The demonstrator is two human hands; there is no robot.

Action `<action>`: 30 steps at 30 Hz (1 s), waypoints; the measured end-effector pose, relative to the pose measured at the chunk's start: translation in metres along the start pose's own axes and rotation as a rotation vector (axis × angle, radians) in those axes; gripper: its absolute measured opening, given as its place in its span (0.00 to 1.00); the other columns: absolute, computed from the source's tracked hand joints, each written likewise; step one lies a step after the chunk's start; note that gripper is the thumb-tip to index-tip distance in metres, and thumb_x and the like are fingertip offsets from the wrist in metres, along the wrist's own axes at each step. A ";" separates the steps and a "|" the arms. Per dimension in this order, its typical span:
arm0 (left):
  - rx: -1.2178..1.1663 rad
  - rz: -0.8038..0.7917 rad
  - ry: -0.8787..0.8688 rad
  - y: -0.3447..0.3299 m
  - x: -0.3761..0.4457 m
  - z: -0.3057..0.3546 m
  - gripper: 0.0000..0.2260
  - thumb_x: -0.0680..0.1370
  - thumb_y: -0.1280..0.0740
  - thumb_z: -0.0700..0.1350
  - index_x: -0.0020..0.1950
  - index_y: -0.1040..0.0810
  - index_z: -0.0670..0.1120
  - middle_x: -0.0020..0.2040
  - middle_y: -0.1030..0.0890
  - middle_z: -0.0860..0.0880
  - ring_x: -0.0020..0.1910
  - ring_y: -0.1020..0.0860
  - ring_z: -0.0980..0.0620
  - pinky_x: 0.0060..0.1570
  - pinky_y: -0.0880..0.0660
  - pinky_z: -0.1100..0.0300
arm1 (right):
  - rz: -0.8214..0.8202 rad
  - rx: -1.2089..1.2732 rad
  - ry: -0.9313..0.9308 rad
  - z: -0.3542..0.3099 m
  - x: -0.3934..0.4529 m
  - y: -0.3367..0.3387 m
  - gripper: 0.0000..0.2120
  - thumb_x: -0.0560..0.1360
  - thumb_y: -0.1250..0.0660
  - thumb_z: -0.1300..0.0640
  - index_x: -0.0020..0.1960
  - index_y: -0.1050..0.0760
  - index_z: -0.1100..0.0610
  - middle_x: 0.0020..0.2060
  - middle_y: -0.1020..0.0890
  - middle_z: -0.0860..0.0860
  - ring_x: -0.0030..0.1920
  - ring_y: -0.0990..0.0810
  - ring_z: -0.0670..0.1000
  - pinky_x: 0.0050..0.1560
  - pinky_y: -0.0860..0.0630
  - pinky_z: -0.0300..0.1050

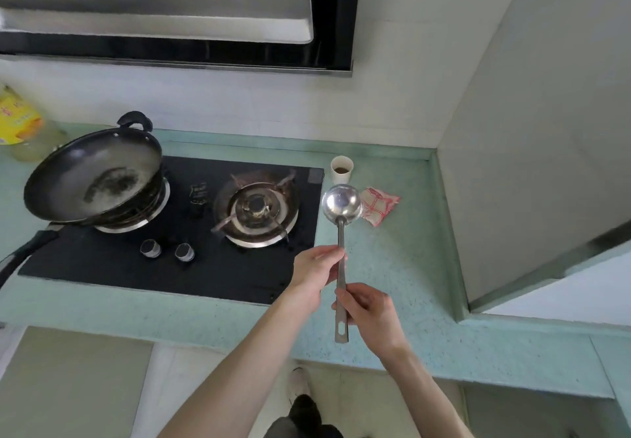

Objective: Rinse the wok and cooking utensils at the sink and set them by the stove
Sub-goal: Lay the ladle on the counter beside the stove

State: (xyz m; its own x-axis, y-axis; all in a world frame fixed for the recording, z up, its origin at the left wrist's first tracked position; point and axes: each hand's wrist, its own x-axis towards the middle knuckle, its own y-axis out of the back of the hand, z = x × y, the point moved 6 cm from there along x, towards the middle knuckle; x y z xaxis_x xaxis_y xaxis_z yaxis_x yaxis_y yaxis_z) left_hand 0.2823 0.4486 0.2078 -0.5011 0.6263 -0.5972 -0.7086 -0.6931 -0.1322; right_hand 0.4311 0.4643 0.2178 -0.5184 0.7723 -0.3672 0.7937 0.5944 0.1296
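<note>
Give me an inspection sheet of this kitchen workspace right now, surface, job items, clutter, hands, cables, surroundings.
Surface: green speckled counter with a black two-burner stove set in it.
Job's things: wok sits tilted on the stove's left burner; steel ladle held over the counter, right of the stove.
Clutter: paper cup, folded cloth, yellow-labelled bottle.
Hands: left hand pinches the ladle's handle mid-shaft; right hand grips it lower.
Cables: nothing seen.
Surroundings: range hood above; sink not in view.

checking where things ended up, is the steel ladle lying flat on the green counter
No, the steel ladle is held above the green counter, with the left hand and right hand both gripping its handle.
</note>
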 end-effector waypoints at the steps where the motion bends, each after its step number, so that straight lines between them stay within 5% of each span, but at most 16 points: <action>1: 0.008 -0.004 0.000 0.002 0.011 0.003 0.05 0.78 0.26 0.41 0.46 0.14 0.39 0.42 0.15 0.45 0.41 0.18 0.49 0.53 0.17 0.54 | 0.014 0.010 -0.012 0.000 0.009 -0.003 0.06 0.82 0.30 0.59 0.49 0.16 0.59 0.38 0.12 0.54 0.43 0.12 0.49 0.44 0.16 0.42; 7: 0.040 -0.007 0.018 0.002 0.067 0.008 0.05 0.78 0.26 0.40 0.44 0.13 0.41 0.42 0.15 0.47 0.43 0.17 0.50 0.54 0.17 0.55 | 0.135 -0.085 -0.034 0.012 0.061 -0.008 0.01 0.80 0.27 0.57 0.49 0.17 0.52 0.39 0.13 0.48 0.42 0.14 0.47 0.45 0.16 0.44; 11: 0.077 0.005 0.014 -0.002 0.097 0.003 0.05 0.78 0.27 0.39 0.43 0.14 0.42 0.41 0.15 0.48 0.43 0.18 0.50 0.55 0.17 0.53 | 0.158 -0.215 -0.028 0.024 0.093 -0.007 0.03 0.78 0.26 0.56 0.46 0.17 0.52 0.34 0.15 0.45 0.34 0.17 0.43 0.37 0.23 0.37; 16: 0.218 0.081 -0.067 -0.001 0.136 -0.011 0.07 0.76 0.27 0.40 0.39 0.13 0.45 0.39 0.13 0.47 0.41 0.16 0.47 0.55 0.18 0.44 | 0.134 -0.253 -0.043 0.044 0.123 -0.010 0.03 0.79 0.27 0.56 0.47 0.16 0.52 0.36 0.13 0.45 0.37 0.14 0.47 0.42 0.15 0.47; 20: 0.338 0.116 -0.113 -0.004 0.157 -0.021 0.07 0.75 0.26 0.42 0.37 0.14 0.46 0.37 0.15 0.43 0.36 0.20 0.51 0.51 0.18 0.42 | 0.142 -0.271 -0.050 0.056 0.140 -0.009 0.03 0.79 0.26 0.58 0.47 0.15 0.54 0.35 0.13 0.45 0.36 0.14 0.45 0.40 0.17 0.41; 23: 0.372 0.150 -0.162 -0.009 0.164 -0.021 0.02 0.75 0.24 0.43 0.47 0.12 0.46 0.39 0.14 0.50 0.39 0.17 0.58 0.51 0.17 0.50 | 0.153 -0.280 -0.070 0.063 0.148 -0.006 0.03 0.79 0.26 0.57 0.47 0.15 0.55 0.35 0.13 0.44 0.37 0.15 0.42 0.38 0.21 0.35; 25: 0.396 0.183 -0.190 -0.009 0.166 -0.020 0.10 0.75 0.23 0.44 0.55 0.13 0.45 0.44 0.13 0.54 0.44 0.16 0.59 0.54 0.18 0.58 | 0.156 -0.298 -0.077 0.067 0.153 -0.006 0.04 0.79 0.26 0.54 0.47 0.15 0.53 0.36 0.13 0.43 0.37 0.15 0.41 0.39 0.20 0.35; 30: 0.451 0.208 -0.218 -0.009 0.168 -0.024 0.09 0.75 0.24 0.42 0.54 0.13 0.46 0.41 0.14 0.57 0.41 0.17 0.60 0.48 0.20 0.64 | 0.144 -0.343 -0.077 0.075 0.163 -0.009 0.06 0.79 0.26 0.54 0.46 0.15 0.55 0.35 0.13 0.45 0.36 0.14 0.42 0.42 0.16 0.45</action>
State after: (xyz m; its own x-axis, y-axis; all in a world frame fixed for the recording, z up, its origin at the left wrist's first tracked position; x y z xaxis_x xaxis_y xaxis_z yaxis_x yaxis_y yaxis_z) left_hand 0.2168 0.5518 0.0894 -0.7112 0.5845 -0.3906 -0.7021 -0.6187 0.3526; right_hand 0.3631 0.5677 0.0878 -0.3735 0.8422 -0.3889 0.6973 0.5314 0.4810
